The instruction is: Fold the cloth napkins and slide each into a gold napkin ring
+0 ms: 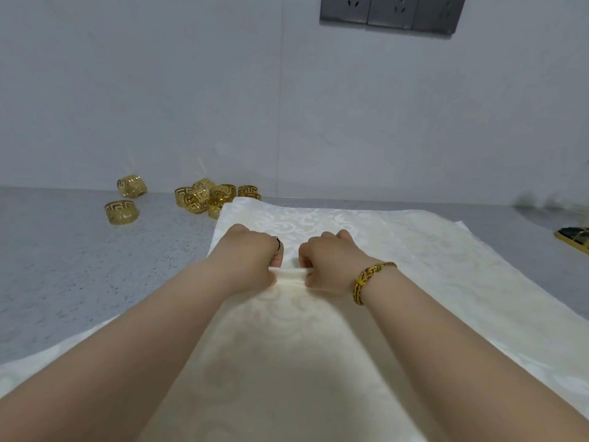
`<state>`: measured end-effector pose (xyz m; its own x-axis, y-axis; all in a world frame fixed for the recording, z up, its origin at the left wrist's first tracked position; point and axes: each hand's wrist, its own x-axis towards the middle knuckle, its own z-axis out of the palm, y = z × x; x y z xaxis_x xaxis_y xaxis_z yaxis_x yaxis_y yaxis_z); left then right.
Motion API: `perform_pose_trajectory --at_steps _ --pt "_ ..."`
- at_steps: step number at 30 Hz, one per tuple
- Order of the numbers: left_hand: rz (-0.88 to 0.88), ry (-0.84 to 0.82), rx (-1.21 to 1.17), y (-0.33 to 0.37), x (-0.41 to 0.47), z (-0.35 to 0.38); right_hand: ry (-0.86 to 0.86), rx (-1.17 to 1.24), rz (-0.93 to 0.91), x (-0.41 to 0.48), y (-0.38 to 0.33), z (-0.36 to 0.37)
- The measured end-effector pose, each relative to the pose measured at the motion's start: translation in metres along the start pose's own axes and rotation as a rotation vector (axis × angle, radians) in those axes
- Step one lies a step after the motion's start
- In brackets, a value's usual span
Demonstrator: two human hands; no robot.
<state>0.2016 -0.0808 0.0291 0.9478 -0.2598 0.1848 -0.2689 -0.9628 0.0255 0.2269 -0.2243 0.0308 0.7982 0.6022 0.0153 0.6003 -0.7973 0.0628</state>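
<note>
Pinching a raised pleat of the napkin (pixel 280 346), the left grip (pixel 251 253) and right grip (pixel 331 260) sit side by side. Their fingers are curled under, the thumbs point toward each other, and only a narrow gap lies between them.

The napkin is cream with a faint scroll pattern. It runs as a long band from 6 o'clock at the bottom edge, up between the two forearms, to the pleat. A woven yellow bracelet (pixel 371 280) circles the right wrist, and a thin dark finger band (pixel 278 242) shows on the left grip.

Under the napkin a wider cloth (pixel 414 250) of the same pattern lies flat on the desk (pixel 79 266). It reaches out toward 3 o'clock and past the grips toward 12. The desk is grey and speckled.

At 11 o'clock from the grips a heap of rings (pixel 210 197) sits just beside the cloth's far left corner, partly hidden behind it. Two single rings lie apart at 10 o'clock: the near ring (pixel 121 212) has its opening upward, and the far ring (pixel 132 186) is tilted.

At 3 o'clock a dark, gold-edged thing (pixel 573 237) is cut off by the frame, and I cannot tell what it is. Sockets (pixel 392 11) sit high on the wall (pixel 191 90) at 1 o'clock.
</note>
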Motion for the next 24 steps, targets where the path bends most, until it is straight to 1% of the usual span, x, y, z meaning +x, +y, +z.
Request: perform_pose_trajectory --at_steps 5,10,12,14,16,20,24 --pt "0.084 0.093 0.126 0.001 -0.026 0.011 0.024 0.066 -0.011 -0.025 -0.001 0.005" --pt "0.093 0.120 0.071 0.002 -0.038 0.010 0.091 0.092 -0.002 -0.039 -0.007 0.012" --pt "0.113 0.115 0.018 0.001 -0.043 0.009 0.104 0.054 -0.008 -0.042 -0.008 0.014" --pt "0.103 0.096 -0.051 0.001 -0.047 0.008 0.083 0.045 -0.014 -0.046 -0.007 0.015" --pt "0.088 0.067 -0.104 0.001 -0.050 0.007 0.045 0.079 -0.006 -0.049 -0.005 0.013" --pt "0.053 0.016 -0.134 0.001 -0.049 0.007 -0.016 0.149 0.025 -0.052 -0.005 0.008" --pt "-0.028 -0.040 -0.231 0.001 -0.046 0.009 0.016 0.236 0.070 -0.050 -0.006 0.008"
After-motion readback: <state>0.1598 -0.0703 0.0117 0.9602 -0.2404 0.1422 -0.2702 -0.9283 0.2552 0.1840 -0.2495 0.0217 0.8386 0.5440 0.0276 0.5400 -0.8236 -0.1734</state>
